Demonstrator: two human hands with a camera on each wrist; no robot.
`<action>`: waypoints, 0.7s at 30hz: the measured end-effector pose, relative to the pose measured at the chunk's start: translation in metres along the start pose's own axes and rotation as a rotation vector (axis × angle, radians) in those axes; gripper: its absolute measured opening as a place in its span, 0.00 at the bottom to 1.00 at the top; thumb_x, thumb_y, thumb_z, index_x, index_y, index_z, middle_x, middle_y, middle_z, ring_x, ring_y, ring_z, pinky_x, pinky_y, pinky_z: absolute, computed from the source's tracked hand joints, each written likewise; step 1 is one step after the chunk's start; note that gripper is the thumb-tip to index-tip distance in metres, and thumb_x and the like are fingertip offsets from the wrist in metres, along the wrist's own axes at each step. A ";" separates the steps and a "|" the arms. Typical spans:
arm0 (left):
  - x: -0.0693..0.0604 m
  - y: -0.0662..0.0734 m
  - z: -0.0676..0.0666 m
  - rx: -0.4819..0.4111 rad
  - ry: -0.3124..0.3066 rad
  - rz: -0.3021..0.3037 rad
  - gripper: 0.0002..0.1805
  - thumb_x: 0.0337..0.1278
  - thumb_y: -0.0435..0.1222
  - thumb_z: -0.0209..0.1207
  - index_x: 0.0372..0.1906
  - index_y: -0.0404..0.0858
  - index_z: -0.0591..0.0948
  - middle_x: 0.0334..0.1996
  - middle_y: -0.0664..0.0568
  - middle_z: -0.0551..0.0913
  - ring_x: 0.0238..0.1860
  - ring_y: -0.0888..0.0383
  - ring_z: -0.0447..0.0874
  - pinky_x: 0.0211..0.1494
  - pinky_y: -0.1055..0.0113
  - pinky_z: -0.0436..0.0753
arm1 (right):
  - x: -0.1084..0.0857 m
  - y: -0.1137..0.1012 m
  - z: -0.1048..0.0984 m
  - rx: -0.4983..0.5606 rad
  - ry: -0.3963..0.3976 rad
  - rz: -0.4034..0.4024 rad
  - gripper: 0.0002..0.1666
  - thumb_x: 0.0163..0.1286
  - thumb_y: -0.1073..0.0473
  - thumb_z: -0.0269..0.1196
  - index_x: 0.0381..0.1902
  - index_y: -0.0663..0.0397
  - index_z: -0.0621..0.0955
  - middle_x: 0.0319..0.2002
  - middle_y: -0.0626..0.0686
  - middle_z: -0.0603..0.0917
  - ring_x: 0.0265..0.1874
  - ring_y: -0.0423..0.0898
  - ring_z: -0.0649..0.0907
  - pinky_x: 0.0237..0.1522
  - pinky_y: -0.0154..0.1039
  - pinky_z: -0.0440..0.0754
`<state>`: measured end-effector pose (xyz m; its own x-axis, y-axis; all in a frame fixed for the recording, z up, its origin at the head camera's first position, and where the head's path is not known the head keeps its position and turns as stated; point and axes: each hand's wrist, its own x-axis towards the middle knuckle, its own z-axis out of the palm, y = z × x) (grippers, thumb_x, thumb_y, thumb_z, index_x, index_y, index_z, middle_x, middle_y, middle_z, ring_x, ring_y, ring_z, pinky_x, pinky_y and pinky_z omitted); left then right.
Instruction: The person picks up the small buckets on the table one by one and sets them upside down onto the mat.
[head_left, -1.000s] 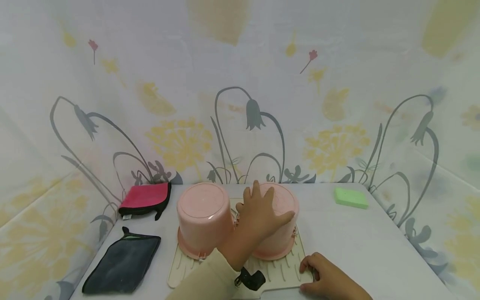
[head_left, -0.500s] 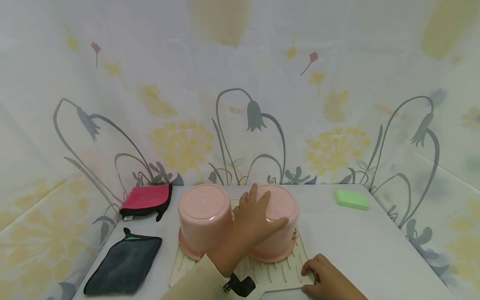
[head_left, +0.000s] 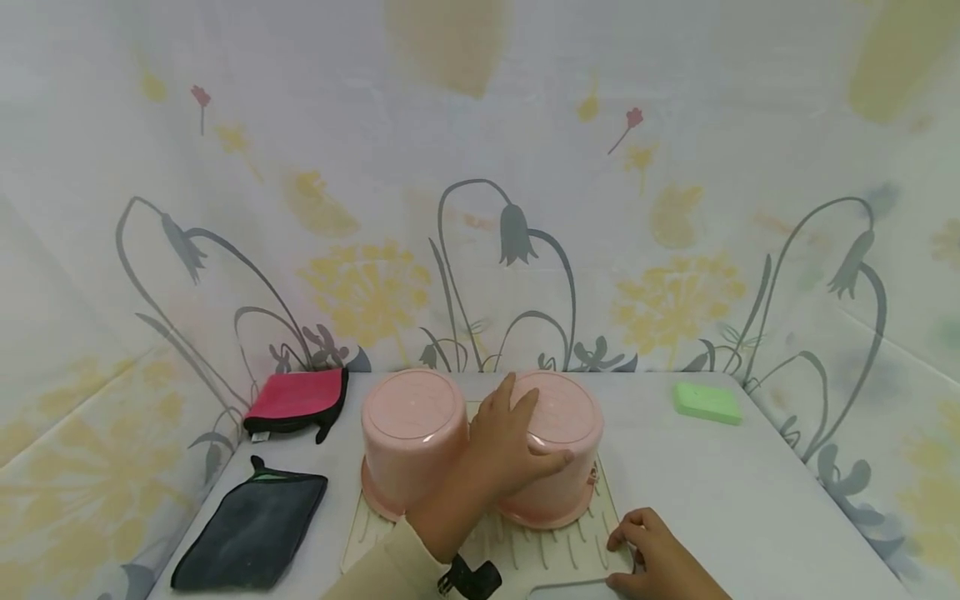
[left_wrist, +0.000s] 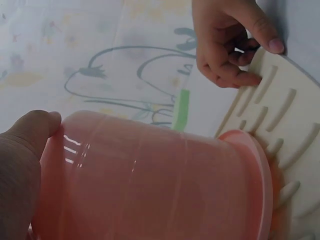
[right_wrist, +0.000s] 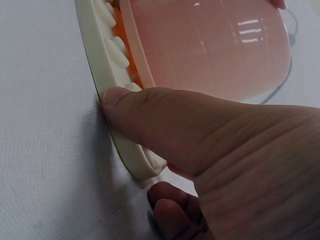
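Two pink plastic tubs, the left one (head_left: pixel 414 433) and the right one (head_left: pixel 558 458), stand upside down on a cream ridged draining tray (head_left: pixel 551 558). My left hand (head_left: pixel 491 454) reaches between them and rests with spread, nearly straight fingers on the right tub. Its thumb crosses the tub's near side; in the left wrist view the thumb (left_wrist: pixel 37 127) touches the tub's base edge. At the tray's near right corner, my right hand (head_left: pixel 660 558) pinches the edge. The right wrist view shows that thumb (right_wrist: pixel 150 107) against the tray's rim (right_wrist: pixel 102 65); the other fingers are partly hidden.
On the left of the white table (head_left: pixel 750 500) lie a red pot holder (head_left: pixel 296 396) with black trim and a dark pot holder (head_left: pixel 251 529). A green sponge (head_left: pixel 707 402) sits at the back right. A flower-patterned curtain (head_left: pixel 480 125) encloses the table.
My left hand has lowered onto the right tub, its fingers less spread than a second ago. The right hand stays at the tray corner; the view has shifted slightly.
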<state>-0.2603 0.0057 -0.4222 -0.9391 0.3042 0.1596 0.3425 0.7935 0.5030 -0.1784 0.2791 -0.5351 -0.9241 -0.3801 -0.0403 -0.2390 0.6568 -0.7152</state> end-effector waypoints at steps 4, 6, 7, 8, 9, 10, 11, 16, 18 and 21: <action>-0.004 -0.002 -0.012 0.002 0.027 0.042 0.56 0.51 0.68 0.68 0.81 0.49 0.65 0.84 0.43 0.51 0.82 0.41 0.57 0.77 0.41 0.69 | -0.001 -0.001 -0.002 -0.012 0.001 0.005 0.21 0.59 0.52 0.80 0.44 0.49 0.81 0.50 0.56 0.70 0.33 0.34 0.70 0.34 0.31 0.75; -0.006 -0.002 -0.021 -0.055 0.033 0.052 0.54 0.52 0.66 0.70 0.81 0.49 0.65 0.84 0.43 0.51 0.82 0.40 0.57 0.77 0.41 0.68 | -0.001 -0.001 -0.003 -0.024 0.004 0.011 0.21 0.59 0.52 0.80 0.44 0.48 0.81 0.50 0.56 0.70 0.34 0.34 0.70 0.34 0.31 0.75; -0.008 -0.003 -0.025 -0.088 0.032 0.054 0.53 0.52 0.65 0.70 0.81 0.50 0.65 0.85 0.44 0.50 0.82 0.40 0.56 0.76 0.41 0.69 | -0.001 -0.001 -0.004 -0.030 0.006 0.012 0.21 0.59 0.52 0.80 0.44 0.48 0.81 0.50 0.56 0.70 0.34 0.34 0.70 0.34 0.31 0.75; -0.010 -0.004 -0.030 -0.114 0.034 0.057 0.52 0.54 0.65 0.69 0.81 0.50 0.65 0.85 0.46 0.50 0.82 0.40 0.56 0.76 0.40 0.69 | -0.001 -0.001 -0.004 -0.035 0.007 0.014 0.22 0.59 0.51 0.80 0.45 0.48 0.81 0.50 0.56 0.70 0.34 0.34 0.70 0.35 0.31 0.75; -0.011 -0.004 -0.034 -0.135 0.035 0.058 0.51 0.55 0.64 0.69 0.81 0.51 0.65 0.85 0.47 0.49 0.82 0.40 0.56 0.75 0.40 0.70 | -0.001 -0.002 -0.005 -0.042 0.009 0.014 0.22 0.59 0.51 0.80 0.45 0.48 0.81 0.50 0.55 0.70 0.34 0.34 0.70 0.35 0.31 0.75; -0.013 -0.005 -0.039 -0.152 0.038 0.060 0.50 0.56 0.64 0.68 0.81 0.51 0.65 0.85 0.48 0.49 0.82 0.41 0.55 0.75 0.39 0.70 | 0.000 -0.002 -0.005 -0.048 0.009 0.015 0.22 0.59 0.51 0.80 0.45 0.48 0.81 0.50 0.55 0.70 0.34 0.34 0.70 0.35 0.31 0.75; -0.015 -0.007 -0.044 -0.158 0.043 0.067 0.49 0.58 0.64 0.68 0.81 0.51 0.65 0.85 0.49 0.49 0.82 0.41 0.55 0.75 0.39 0.71 | 0.000 -0.002 -0.005 -0.057 0.008 0.015 0.22 0.59 0.51 0.80 0.45 0.48 0.81 0.50 0.55 0.70 0.34 0.34 0.70 0.35 0.31 0.75; -0.025 -0.019 -0.067 -0.117 0.097 0.073 0.45 0.63 0.62 0.65 0.80 0.48 0.67 0.84 0.46 0.54 0.81 0.40 0.57 0.74 0.38 0.72 | 0.002 -0.005 -0.007 -0.105 -0.004 0.054 0.23 0.58 0.48 0.80 0.46 0.45 0.82 0.51 0.53 0.71 0.36 0.36 0.71 0.36 0.32 0.76; -0.029 -0.027 -0.076 -0.112 0.120 0.057 0.44 0.64 0.60 0.65 0.80 0.48 0.67 0.83 0.46 0.55 0.81 0.39 0.58 0.74 0.37 0.71 | 0.004 -0.008 -0.009 -0.130 -0.009 0.084 0.23 0.58 0.47 0.80 0.46 0.44 0.82 0.50 0.53 0.72 0.37 0.39 0.72 0.37 0.33 0.77; -0.034 -0.042 -0.089 -0.099 0.154 0.039 0.42 0.66 0.58 0.64 0.80 0.47 0.67 0.83 0.46 0.55 0.81 0.39 0.58 0.73 0.34 0.70 | 0.007 -0.014 -0.017 -0.171 -0.003 0.139 0.23 0.59 0.44 0.79 0.46 0.44 0.82 0.50 0.52 0.74 0.39 0.42 0.75 0.39 0.36 0.80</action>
<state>-0.2455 -0.0849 -0.3732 -0.9207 0.2435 0.3049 0.3816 0.7248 0.5736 -0.1865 0.2784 -0.5141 -0.9509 -0.2796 -0.1327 -0.1563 0.8040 -0.5738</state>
